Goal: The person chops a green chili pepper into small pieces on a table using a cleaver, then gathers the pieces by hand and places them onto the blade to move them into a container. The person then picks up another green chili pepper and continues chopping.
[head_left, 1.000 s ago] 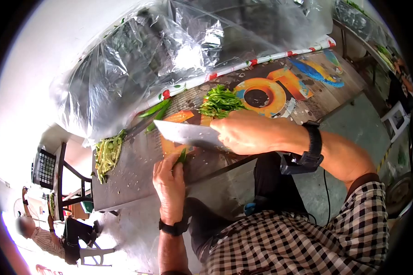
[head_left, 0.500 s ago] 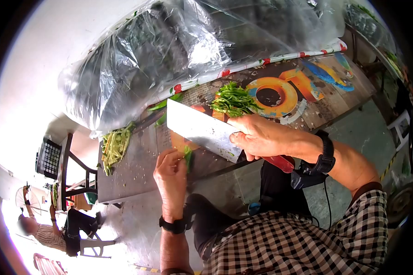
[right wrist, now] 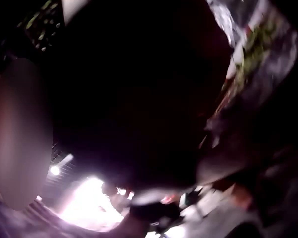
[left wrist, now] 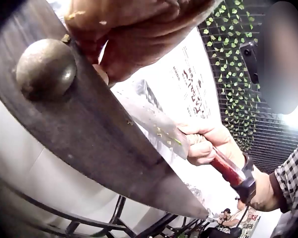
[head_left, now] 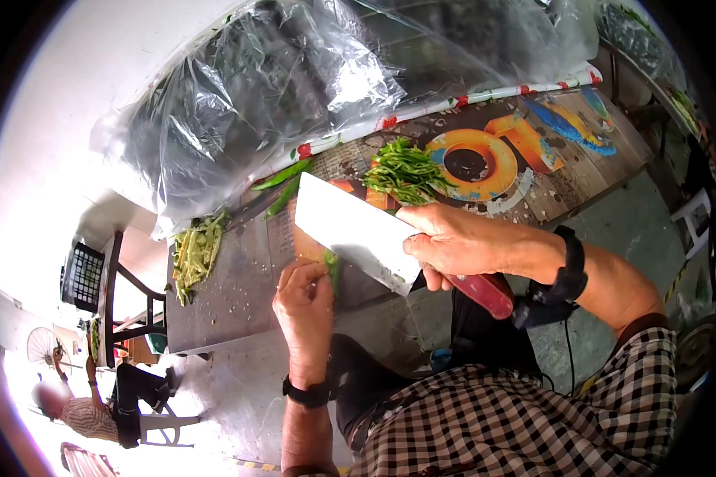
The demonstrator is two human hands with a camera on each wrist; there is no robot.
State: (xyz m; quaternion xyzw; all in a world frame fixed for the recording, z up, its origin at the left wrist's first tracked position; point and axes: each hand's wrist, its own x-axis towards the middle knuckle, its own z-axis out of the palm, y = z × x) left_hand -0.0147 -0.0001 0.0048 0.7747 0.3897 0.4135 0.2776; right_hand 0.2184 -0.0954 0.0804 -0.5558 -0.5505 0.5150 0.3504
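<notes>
Slicing partly done, with right hand (head_left: pixel 457 241) clamped on broad red-handled steel cleaver (head_left: pixel 356 230), left hand (head_left: pixel 305 302) apart from it, curled beside slender green pepper piece (head_left: pixel 332 270) near edge of dark wood-patterned tabletop (head_left: pixel 237 274), hold unclear; shredded green pepper (head_left: pixel 406 172) heaped beyond, two long green peppers (head_left: pixel 282 174) seemingly uncut.

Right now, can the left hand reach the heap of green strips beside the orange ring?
Probably not straight across: in the head view, the cleaver gripped by the right hand angles between the left hand and the heap.
</notes>
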